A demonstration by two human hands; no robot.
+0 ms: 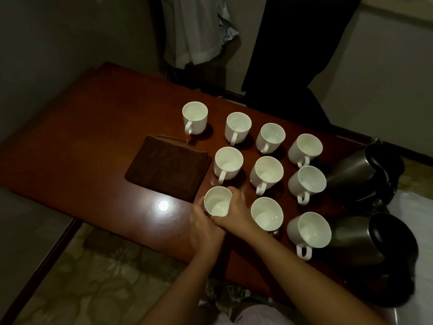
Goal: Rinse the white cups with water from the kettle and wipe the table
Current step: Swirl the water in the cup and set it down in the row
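Both hands (210, 221) grip near white ceramic cup (216, 202) | rinsing looks early; steel kettles (351, 174) idle | folded brown cloth (167, 170) unused on bench (93, 127)

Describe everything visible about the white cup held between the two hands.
The glossy white ceramic-looking cup stands upright on the dark reddish wooden table, at the near-left corner of the cup group, just beside the folded brown cloth. Its round mouth is open and seems to hold a little water. The left hand and right hand wrap its sides, hiding the handle.
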